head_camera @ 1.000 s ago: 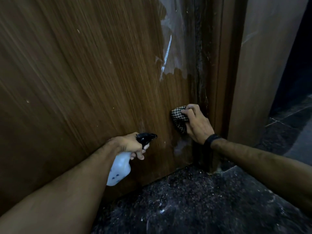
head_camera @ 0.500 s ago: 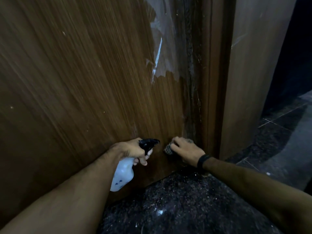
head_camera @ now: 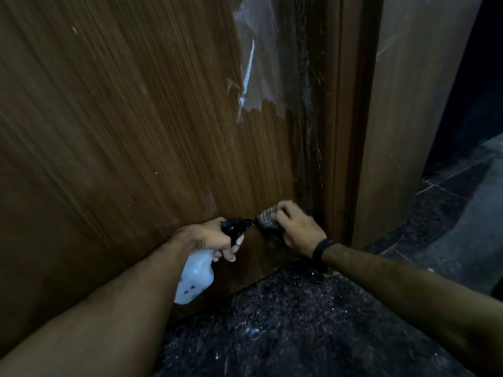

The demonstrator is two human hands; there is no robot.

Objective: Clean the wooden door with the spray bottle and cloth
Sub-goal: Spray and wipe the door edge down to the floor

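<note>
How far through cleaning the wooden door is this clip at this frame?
Midway at best. In hand: the right hand presses the checkered cloth on the wooden door low down, near its right edge, while the left hand grips the spray bottle, nozzle toward the cloth. Left: pale specks remain across the panel, the grimy dark edge strip looks unwiped, and peeling clear film hangs above.

Cloth (head_camera: 268,219) right of spray bottle (head_camera: 202,263)
</note>
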